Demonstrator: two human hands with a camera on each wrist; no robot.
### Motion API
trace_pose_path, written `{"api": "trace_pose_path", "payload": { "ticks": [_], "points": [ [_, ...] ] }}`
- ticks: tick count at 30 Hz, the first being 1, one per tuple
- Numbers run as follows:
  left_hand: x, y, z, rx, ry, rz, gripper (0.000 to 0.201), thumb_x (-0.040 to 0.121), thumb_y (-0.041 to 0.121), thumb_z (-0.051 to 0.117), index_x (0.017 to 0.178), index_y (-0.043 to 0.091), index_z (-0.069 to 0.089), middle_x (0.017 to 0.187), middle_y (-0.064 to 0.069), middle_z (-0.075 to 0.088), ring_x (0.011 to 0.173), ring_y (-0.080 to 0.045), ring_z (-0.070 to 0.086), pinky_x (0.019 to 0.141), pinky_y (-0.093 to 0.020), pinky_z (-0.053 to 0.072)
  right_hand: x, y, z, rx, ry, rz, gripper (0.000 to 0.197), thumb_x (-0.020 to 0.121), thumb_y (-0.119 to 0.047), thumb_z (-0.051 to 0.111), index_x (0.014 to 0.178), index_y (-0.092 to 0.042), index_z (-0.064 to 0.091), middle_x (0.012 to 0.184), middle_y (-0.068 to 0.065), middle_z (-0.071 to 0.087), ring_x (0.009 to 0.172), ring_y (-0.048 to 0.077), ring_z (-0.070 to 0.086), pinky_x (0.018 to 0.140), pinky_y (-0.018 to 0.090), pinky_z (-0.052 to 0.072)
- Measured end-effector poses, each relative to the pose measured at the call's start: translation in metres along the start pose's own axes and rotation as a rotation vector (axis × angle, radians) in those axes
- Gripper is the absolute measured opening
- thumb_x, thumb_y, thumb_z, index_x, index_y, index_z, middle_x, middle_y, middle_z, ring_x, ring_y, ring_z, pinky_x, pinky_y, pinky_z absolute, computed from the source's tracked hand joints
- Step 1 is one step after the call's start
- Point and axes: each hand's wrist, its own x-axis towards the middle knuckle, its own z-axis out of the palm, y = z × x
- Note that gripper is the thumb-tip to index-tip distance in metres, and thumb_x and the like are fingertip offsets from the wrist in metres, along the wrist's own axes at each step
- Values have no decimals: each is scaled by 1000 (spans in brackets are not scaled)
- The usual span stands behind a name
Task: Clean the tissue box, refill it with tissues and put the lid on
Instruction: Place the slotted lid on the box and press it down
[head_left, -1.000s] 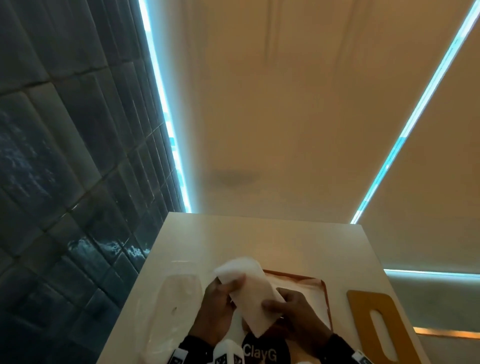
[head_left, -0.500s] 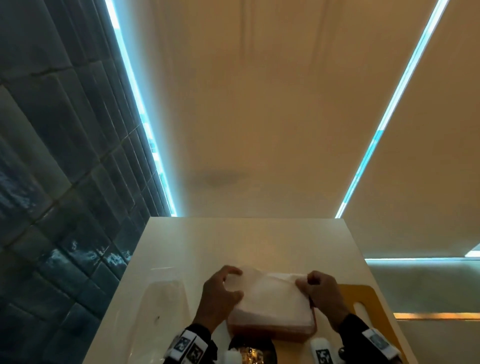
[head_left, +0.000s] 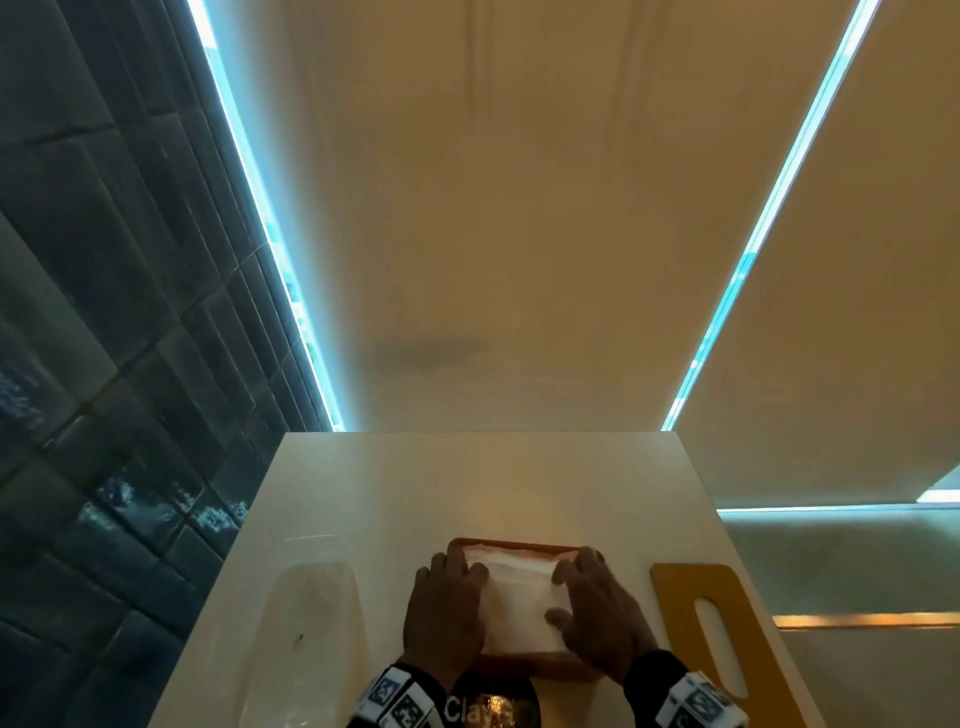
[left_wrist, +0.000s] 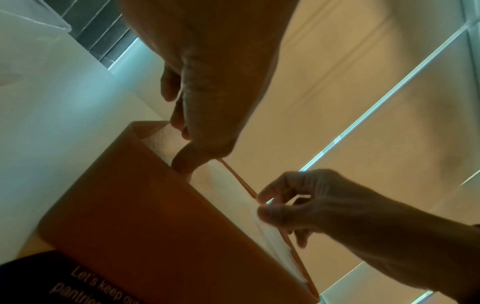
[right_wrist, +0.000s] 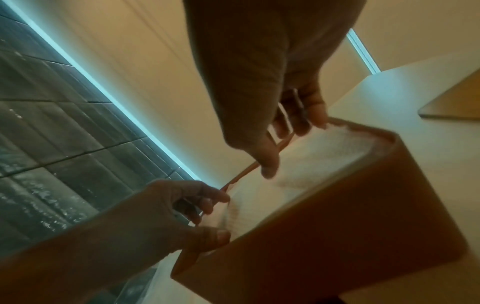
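Observation:
An orange-brown tissue box (head_left: 514, 544) stands on the white table near its front edge, with no lid on it. A white stack of tissues (head_left: 519, 597) sits in it, about level with the rim. My left hand (head_left: 447, 608) grips the stack's left end, fingers curled and tips down inside the box (left_wrist: 130, 205). Over the right end my right hand (head_left: 597, 613) curls the same way, thumb on top of the tissues (right_wrist: 311, 164). The orange lid (head_left: 691, 587), with a long slot, lies flat to the right of the box.
An empty clear plastic wrapper (head_left: 306, 623) lies on the table (head_left: 467, 478) left of the box. A dark tiled wall rises beyond the table's left edge. Bare tabletop stretches behind the box to the far edge.
One second ago both hands held the stack tilted above the box. They levelled it, then lowered it into the box, and the hands now lie over its ends.

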Motion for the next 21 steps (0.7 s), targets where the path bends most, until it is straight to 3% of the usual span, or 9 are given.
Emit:
{"api": "trace_pose_path", "payload": {
  "ticks": [2, 4, 6, 9, 11, 13, 15, 19, 21],
  "points": [
    [3, 2, 4, -19, -30, 92, 36, 89, 25, 48, 125, 28, 50, 132, -3, 49, 118, -23, 45, 98, -35, 42, -1, 1, 7, -25, -107, 32, 39, 87, -38, 61, 121, -22, 49, 131, 1, 38, 111, 17, 49, 83, 27, 51],
    [3, 5, 8, -51, -102, 165, 44, 88, 33, 50, 131, 32, 44, 134, -1, 46, 122, -22, 44, 101, -36, 42, -1, 6, 12, 19, -95, 31, 36, 89, -36, 59, 122, -23, 51, 131, 0, 39, 112, 16, 50, 85, 24, 49],
    [2, 6, 8, -53, -155, 175, 54, 83, 36, 56, 135, 34, 40, 136, -1, 44, 124, -23, 42, 103, -37, 42, -4, 17, 6, 98, 80, 41, 25, 90, -30, 59, 114, -23, 57, 118, -3, 49, 104, 12, 53, 80, 21, 48],
    [3, 9, 6, -29, -154, 160, 55, 80, 35, 59, 133, 32, 42, 135, -2, 43, 125, -24, 41, 104, -38, 40, -15, 59, -8, 158, 372, 319, 5, 91, -17, 57, 95, -17, 60, 98, 4, 58, 89, 18, 58, 66, 19, 43],
    [2, 12, 5, -17, -123, 165, 52, 81, 33, 56, 131, 31, 43, 132, -2, 46, 122, -24, 43, 103, -38, 40, -27, 94, 2, 132, 172, 569, 27, 94, -33, 53, 112, -13, 57, 121, 10, 57, 115, 24, 54, 89, 30, 46],
    [1, 13, 4, -23, -76, 162, 49, 80, 32, 51, 128, 30, 44, 129, -1, 47, 120, -24, 44, 101, -36, 40, -39, 118, 21, 72, 15, 714, 56, 90, -52, 53, 129, -12, 46, 141, 9, 44, 131, 22, 42, 107, 33, 36],
    [-1, 14, 3, -74, -25, 146, 48, 81, 32, 49, 128, 32, 45, 129, 2, 47, 121, -21, 43, 100, -33, 39, -49, 126, 30, 57, -26, 744, 62, 86, -55, 57, 130, -14, 43, 141, 8, 41, 128, 23, 43, 107, 34, 37],
    [-8, 14, 1, -212, 58, 125, 48, 85, 31, 53, 132, 35, 44, 133, 7, 45, 125, -13, 41, 105, -28, 37, -58, 128, 30, 44, -56, 706, 49, 89, -45, 59, 124, -13, 46, 131, 8, 46, 122, 22, 46, 102, 33, 41],
    [-13, 12, -4, -273, 112, 82, 46, 87, 28, 55, 132, 34, 45, 133, 9, 46, 123, -11, 43, 104, -24, 38, -55, 134, 28, 110, -42, 698, 58, 83, -44, 67, 126, -10, 46, 125, 8, 54, 114, 22, 52, 100, 34, 45]
  ]
}}
